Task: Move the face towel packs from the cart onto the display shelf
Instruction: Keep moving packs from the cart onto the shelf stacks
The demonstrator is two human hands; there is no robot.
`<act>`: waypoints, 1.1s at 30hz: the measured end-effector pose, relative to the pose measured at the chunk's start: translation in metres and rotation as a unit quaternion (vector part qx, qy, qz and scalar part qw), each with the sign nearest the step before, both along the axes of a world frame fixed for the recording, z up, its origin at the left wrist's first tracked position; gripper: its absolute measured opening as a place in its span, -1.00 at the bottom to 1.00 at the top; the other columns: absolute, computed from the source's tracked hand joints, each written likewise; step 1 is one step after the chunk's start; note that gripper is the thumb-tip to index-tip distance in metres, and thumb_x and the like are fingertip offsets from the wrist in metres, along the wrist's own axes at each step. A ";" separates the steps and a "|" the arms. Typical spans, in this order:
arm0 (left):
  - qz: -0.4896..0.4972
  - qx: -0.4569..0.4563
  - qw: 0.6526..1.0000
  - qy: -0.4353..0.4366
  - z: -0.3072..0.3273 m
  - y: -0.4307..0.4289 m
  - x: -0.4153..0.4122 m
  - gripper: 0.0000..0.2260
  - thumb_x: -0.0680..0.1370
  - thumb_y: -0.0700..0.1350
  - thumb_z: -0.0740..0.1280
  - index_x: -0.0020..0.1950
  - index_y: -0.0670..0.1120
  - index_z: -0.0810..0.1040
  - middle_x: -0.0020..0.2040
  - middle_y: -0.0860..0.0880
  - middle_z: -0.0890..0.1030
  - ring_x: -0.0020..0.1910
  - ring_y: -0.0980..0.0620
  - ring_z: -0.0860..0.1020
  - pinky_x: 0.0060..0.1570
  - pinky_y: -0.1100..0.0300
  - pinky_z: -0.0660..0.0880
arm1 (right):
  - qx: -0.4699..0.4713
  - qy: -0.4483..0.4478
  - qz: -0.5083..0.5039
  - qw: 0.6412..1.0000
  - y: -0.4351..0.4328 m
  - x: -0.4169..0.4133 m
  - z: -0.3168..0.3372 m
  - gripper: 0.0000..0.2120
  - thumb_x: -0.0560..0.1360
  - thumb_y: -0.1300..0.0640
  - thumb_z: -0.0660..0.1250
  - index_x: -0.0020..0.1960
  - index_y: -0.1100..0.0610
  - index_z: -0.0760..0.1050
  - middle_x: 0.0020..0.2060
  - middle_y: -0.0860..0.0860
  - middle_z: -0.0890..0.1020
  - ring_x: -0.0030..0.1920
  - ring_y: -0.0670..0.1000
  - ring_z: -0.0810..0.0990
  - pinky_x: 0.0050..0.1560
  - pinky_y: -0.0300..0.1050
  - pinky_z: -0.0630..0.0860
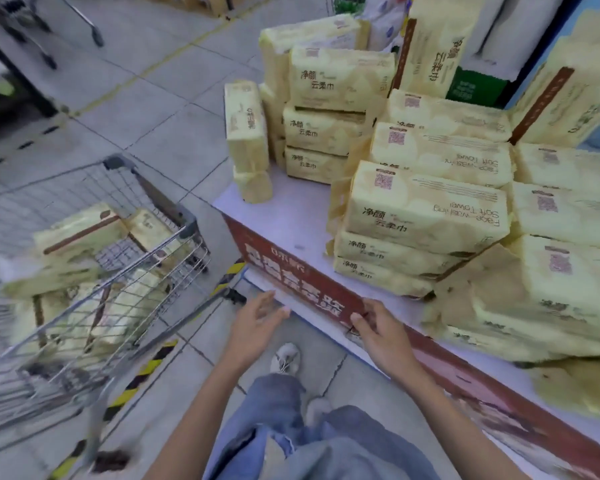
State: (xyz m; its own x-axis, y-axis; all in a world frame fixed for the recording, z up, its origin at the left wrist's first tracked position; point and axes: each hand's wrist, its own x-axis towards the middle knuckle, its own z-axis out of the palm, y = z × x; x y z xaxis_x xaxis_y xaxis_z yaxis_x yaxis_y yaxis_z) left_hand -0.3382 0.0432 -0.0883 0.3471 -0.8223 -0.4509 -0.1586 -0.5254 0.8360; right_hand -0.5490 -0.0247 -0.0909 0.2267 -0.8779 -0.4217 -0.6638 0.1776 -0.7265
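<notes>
Several yellow face towel packs (pixel 80 233) lie in a wire shopping cart (pixel 174 258) at the left. On the white display shelf (pixel 284 220) at the right stand stacks of the same packs (pixel 423 216), and one pack (pixel 246 133) is upright near the shelf's corner. My left hand (pixel 253 327) hangs open over the floor between cart and shelf, holding nothing. My right hand (pixel 378 330) is open beside the shelf's red front panel (pixel 291 271), fingers loosely curled, empty.
Yellow-black hazard tape (pixel 142 375) runs along the tiled floor under the cart. My legs in blue jeans and a white shoe (pixel 286 356) are below. Another cart (pixel 32 26) stands far left at the back. Tall packs and a green box (pixel 475 86) stand behind the stacks.
</notes>
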 end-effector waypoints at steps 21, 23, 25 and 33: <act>0.525 0.035 0.850 0.020 -0.032 0.254 0.037 -0.80 0.55 -0.13 0.35 0.16 0.03 0.49 0.14 0.02 0.56 -0.02 0.28 0.51 -0.15 0.53 0.35 | 0.023 0.001 0.454 0.891 0.098 0.219 -0.006 -0.60 0.56 0.12 0.25 0.37 0.19 0.34 0.28 0.11 0.48 0.24 0.07 0.46 0.25 -0.06 0.38; 0.529 0.032 0.847 0.024 -0.033 0.254 0.064 -0.80 0.55 -0.13 0.35 0.15 0.04 0.48 0.14 0.03 0.56 -0.02 0.34 0.50 -0.13 0.52 0.35 | 0.018 -0.001 0.460 0.888 0.100 0.250 -0.009 -0.60 0.56 0.12 0.25 0.37 0.18 0.34 0.28 0.09 0.48 0.24 0.04 0.46 0.18 -0.15 0.35; 0.528 0.026 0.849 0.021 -0.031 0.253 0.097 -0.80 0.55 -0.12 0.34 0.15 0.05 0.48 0.15 0.04 0.56 -0.02 0.39 0.48 -0.13 0.52 0.35 | 0.023 -0.004 0.457 0.889 0.100 0.278 -0.009 -0.59 0.56 0.11 0.25 0.38 0.15 0.33 0.29 0.07 0.47 0.24 0.02 0.45 0.15 -0.18 0.34; 0.461 -0.042 0.886 0.012 0.010 0.219 0.226 -0.79 0.56 -0.15 0.31 0.17 0.07 0.48 0.11 0.11 0.57 0.01 0.37 0.51 -0.12 0.58 0.38 | 0.027 -0.020 0.394 0.919 0.086 0.359 -0.002 -0.61 0.55 0.15 0.28 0.36 0.15 0.35 0.23 0.07 0.50 0.18 0.03 0.48 0.21 -0.07 0.39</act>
